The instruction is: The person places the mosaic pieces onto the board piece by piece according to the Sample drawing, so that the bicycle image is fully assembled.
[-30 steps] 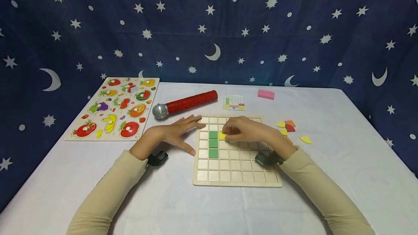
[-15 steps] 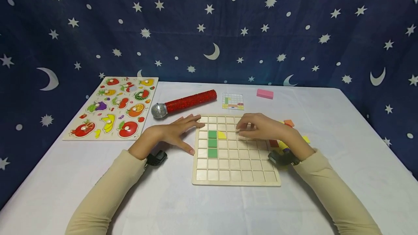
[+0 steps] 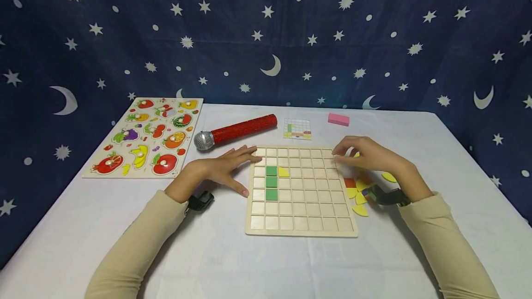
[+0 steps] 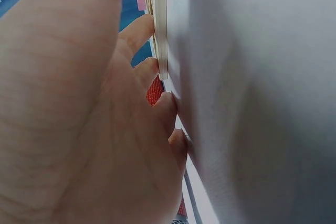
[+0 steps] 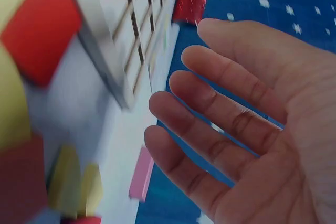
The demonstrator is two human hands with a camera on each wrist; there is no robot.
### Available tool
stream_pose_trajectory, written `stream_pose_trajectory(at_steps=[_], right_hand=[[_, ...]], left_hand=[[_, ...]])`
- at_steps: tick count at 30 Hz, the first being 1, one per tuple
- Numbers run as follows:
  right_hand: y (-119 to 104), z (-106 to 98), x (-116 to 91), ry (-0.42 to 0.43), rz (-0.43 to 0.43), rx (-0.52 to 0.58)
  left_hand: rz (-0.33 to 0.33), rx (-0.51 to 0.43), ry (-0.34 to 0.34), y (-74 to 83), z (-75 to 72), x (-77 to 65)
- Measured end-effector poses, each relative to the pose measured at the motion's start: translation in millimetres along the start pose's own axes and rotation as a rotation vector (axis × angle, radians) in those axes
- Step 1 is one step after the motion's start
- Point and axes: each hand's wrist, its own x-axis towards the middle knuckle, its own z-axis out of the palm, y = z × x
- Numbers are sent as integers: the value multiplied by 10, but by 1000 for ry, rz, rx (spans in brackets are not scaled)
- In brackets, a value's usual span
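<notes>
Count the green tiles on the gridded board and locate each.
3: the top tile sits just left of the yellow piece; the middle tile and bottom tile follow below in the same column. None appears hidden.

A pale grid board [image 3: 299, 196] lies flat, bearing three green squares [image 3: 271, 182] and one yellow piece [image 3: 283, 172].

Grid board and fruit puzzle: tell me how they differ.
The grid board is pale wood divided into squares, while the fruit puzzle is covered in colourful fruit shapes. The grid board has the left hand touching its edge; the fruit puzzle has no hand on it. The grid board sits near the middle, the fruit puzzle farther left. Both lie on the white cloth.
</notes>
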Motion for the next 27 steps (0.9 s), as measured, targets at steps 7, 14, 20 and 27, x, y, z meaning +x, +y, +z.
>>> stream_pose_trajectory(at_steps=[7, 14, 20, 27], right_hand=[[126, -112, -86, 22, 83, -3], [242, -95, -97, 2, 140, -7], [316, -100, -123, -15, 167, -12], [347, -123, -144, -32, 157, -40]], left_hand=[[-1, 16, -1, -3, -7, 17], [-15, 8, 1, 11, 16, -17], [-7, 14, 10, 16, 10, -20], [3, 5, 12, 6, 8, -3]])
